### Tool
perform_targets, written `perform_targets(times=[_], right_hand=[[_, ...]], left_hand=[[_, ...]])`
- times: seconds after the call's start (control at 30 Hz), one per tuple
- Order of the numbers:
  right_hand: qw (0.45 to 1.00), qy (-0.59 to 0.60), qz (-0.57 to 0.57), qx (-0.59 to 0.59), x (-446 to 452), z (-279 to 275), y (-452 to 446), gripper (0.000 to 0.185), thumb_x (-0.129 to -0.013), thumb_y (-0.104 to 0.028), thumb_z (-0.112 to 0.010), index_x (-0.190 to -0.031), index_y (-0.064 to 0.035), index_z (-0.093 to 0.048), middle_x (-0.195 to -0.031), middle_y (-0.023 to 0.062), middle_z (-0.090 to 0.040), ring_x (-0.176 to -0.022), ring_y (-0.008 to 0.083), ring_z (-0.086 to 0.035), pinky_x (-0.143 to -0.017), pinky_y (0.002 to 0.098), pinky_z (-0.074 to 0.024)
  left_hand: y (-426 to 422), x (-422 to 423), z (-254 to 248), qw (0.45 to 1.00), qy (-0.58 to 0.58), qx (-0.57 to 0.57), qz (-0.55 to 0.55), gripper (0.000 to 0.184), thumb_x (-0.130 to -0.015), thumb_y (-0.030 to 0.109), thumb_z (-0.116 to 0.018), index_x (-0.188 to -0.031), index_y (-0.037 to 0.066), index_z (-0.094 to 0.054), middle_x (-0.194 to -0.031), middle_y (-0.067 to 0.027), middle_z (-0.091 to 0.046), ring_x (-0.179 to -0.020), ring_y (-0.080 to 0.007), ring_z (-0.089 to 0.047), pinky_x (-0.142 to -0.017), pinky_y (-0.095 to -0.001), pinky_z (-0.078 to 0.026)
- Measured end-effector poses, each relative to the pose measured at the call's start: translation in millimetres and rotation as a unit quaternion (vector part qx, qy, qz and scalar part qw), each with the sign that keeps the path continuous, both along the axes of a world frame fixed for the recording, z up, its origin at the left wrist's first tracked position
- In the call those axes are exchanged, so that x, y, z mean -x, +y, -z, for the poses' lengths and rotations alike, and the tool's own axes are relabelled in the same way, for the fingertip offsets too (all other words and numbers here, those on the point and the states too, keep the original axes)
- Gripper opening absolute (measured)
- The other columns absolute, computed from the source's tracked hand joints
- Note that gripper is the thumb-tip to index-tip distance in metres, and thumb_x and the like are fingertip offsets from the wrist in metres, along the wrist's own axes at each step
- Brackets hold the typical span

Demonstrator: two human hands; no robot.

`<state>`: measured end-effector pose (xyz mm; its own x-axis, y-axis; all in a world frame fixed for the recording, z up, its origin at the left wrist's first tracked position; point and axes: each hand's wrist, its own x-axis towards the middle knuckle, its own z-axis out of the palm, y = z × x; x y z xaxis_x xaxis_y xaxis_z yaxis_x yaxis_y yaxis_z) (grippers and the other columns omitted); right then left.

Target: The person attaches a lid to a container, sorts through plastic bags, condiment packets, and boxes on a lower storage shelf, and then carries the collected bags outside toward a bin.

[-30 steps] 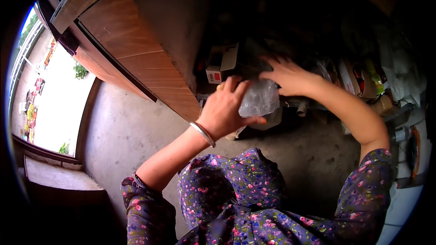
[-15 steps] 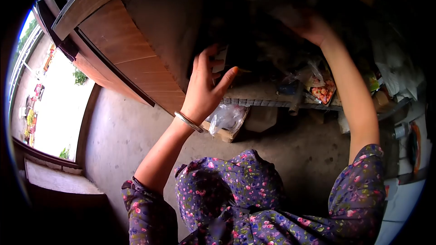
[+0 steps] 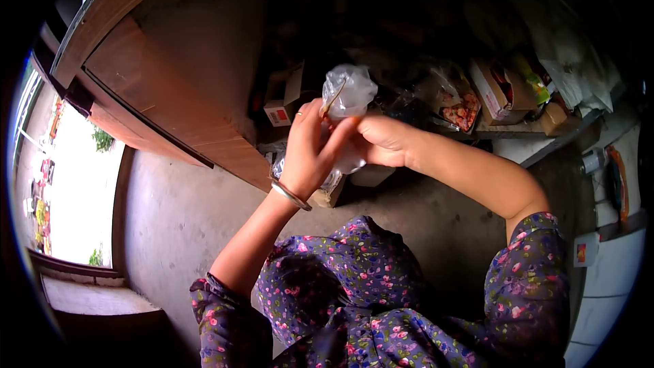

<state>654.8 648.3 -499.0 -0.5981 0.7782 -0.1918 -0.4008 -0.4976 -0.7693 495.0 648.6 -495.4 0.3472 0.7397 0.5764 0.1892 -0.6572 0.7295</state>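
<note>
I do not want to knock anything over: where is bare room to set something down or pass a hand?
Bare floor shows between the doorway frame and left arm, and below the right arm, beside the lap. The shelf is crowded: open box, patterned packet, carton of packets. Its dark back cannot be judged.

open small box (image 3: 278,113): left end of shelf (image 3: 496,128), red mark on white side
printed packet (image 3: 460,112): shelf front, pinkish-red print, clear wrap
open carton (image 3: 492,90): on shelf, just right of printed packet
green-yellow packet (image 3: 530,79): beside open carton
whitish plastic sheeting (image 3: 579,71): shelf's right end
wood panel (image 3: 204,119): left of shelf
bright opening (image 3: 85,191): far left of shelf, greenery outside
concrete floor (image 3: 170,211): below shelf
</note>
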Motion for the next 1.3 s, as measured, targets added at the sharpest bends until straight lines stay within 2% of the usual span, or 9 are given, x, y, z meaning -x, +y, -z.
perform_targets(times=[0.2, 0.3, 0.37, 0.53, 0.73, 0.83, 0.97, 1.2, 1.3], right_hand=[[0.961, -0.186, -0.055, -0.196, -8.1, -11.4, -31.9, 0.036, -0.085, -0.019, -0.067, -0.113, 0.0012, -0.055, -0.113, 0.0116, -0.056, -0.107, 0.0198, -0.056, -0.094, 0.0327, -0.0468], [0.638, -0.452, 0.163, -0.601, -60.8, -27.3, -7.3, 0.030, -0.076, -0.016, -0.070, -0.101, -0.0014, -0.061, -0.104, 0.0156, -0.055, -0.099, 0.0282, -0.057, -0.086, 0.0356, -0.0466], [0.486, -0.658, 0.294, -0.494, -128.8, -36.8, 5.3, 0.043, -0.075, -0.021, -0.072, -0.108, 0.0019, -0.055, -0.108, 0.0195, -0.055, -0.105, 0.0341, -0.055, -0.088, 0.0392, -0.0457], [0.617, -0.674, 0.193, -0.357, -131.0, -28.2, -36.8, 0.064, -0.073, -0.041, -0.076, -0.123, -0.0114, -0.050, -0.130, 0.0212, -0.040, -0.112, 0.0384, -0.052, -0.094, 0.0439, -0.0449], [0.587, -0.669, 0.176, -0.420, -121.0, 17.3, -55.2, 0.047, -0.071, -0.031, -0.080, -0.109, -0.0132, -0.058, -0.132, 0.0166, -0.031, -0.105, 0.0346, -0.050, -0.088, 0.0421, -0.0482], [0.546, -0.710, 0.191, -0.401, -147.6, 6.4, -62.2, 0.041, -0.069, -0.022, -0.074, -0.107, -0.0125, -0.060, -0.126, 0.0144, -0.039, -0.109, 0.0327, -0.050, -0.093, 0.0413, -0.0445], [0.668, -0.663, 0.115, -0.318, -180.3, -16.2, -51.2, 0.045, -0.073, -0.029, -0.074, -0.112, -0.0105, -0.061, -0.114, 0.0112, -0.050, -0.108, 0.0276, -0.051, -0.092, 0.0376, -0.0434], [0.367, -0.652, 0.253, -0.613, -159.5, -16.5, 49.2, 0.046, -0.082, -0.004, -0.055, -0.127, -0.0099, -0.050, -0.119, 0.0155, -0.054, -0.111, 0.0364, -0.051, -0.095, 0.0402, -0.0430], [0.483, -0.576, 0.177, -0.635, -148.9, -17.7, 91.7, 0.047, -0.083, 0.000, -0.049, -0.129, -0.0077, -0.049, -0.113, 0.0160, -0.059, -0.112, 0.0307, -0.054, -0.100, 0.0367, -0.0395]], left_hand=[[-30.2, 29.1, 16.1, 0.977, -0.164, 0.064, -0.124, 0.032, -0.096, 0.004, -0.043, -0.129, 0.001, -0.041, -0.098, -0.0073, -0.060, -0.084, -0.0103, -0.054, -0.072, -0.0231, -0.045], [-37.4, 71.1, 34.2, 0.979, -0.106, 0.125, -0.125, 0.034, -0.094, -0.002, -0.040, -0.128, 0.001, -0.043, -0.101, -0.0035, -0.057, -0.084, -0.0083, -0.052, -0.072, -0.0198, -0.043], [-42.3, 77.0, 27.4, 0.979, -0.092, 0.159, -0.086, 0.032, -0.086, -0.010, -0.039, -0.112, -0.001, -0.055, -0.088, 0.0013, -0.057, -0.074, -0.0038, -0.049, -0.066, -0.0174, -0.039], [-38.5, 64.1, 32.0, 0.949, -0.105, 0.298, -0.018, 0.020, -0.089, 0.002, -0.040, -0.100, -0.002, -0.056, -0.079, 0.0027, -0.055, -0.067, -0.0030, -0.045, -0.059, -0.0185, -0.037], [-19.4, 22.9, 27.9, 0.960, -0.068, 0.271, 0.005, 0.026, -0.091, 0.021, -0.062, -0.096, -0.002, -0.052, -0.078, 0.0035, -0.052, -0.070, -0.0030, -0.044, -0.060, -0.0198, -0.038], [-21.0, 25.6, 17.9, 0.960, -0.044, 0.278, 0.001, 0.024, -0.089, 0.019, -0.066, -0.095, 0.000, -0.053, -0.079, 0.0036, -0.054, -0.071, -0.0024, -0.046, -0.060, -0.0196, -0.039], [-23.2, 37.8, 25.4, 0.957, -0.050, 0.287, 0.006, 0.020, -0.087, 0.011, -0.068, -0.095, 0.000, -0.054, -0.082, 0.0026, -0.059, -0.073, -0.0026, -0.051, -0.063, -0.0199, -0.043], [-32.1, 21.9, 30.4, 0.962, -0.026, 0.269, 0.034, 0.017, -0.086, 0.009, -0.068, -0.089, 0.003, -0.052, -0.078, 0.0041, -0.054, -0.072, -0.0024, -0.047, -0.062, -0.0197, -0.040], [-35.6, 27.5, 26.5, 0.960, 0.010, 0.276, 0.031, 0.017, -0.086, 0.009, -0.067, -0.090, 0.002, -0.052, -0.077, 0.0040, -0.054, -0.072, -0.0027, -0.048, -0.062, -0.0201, -0.040]])
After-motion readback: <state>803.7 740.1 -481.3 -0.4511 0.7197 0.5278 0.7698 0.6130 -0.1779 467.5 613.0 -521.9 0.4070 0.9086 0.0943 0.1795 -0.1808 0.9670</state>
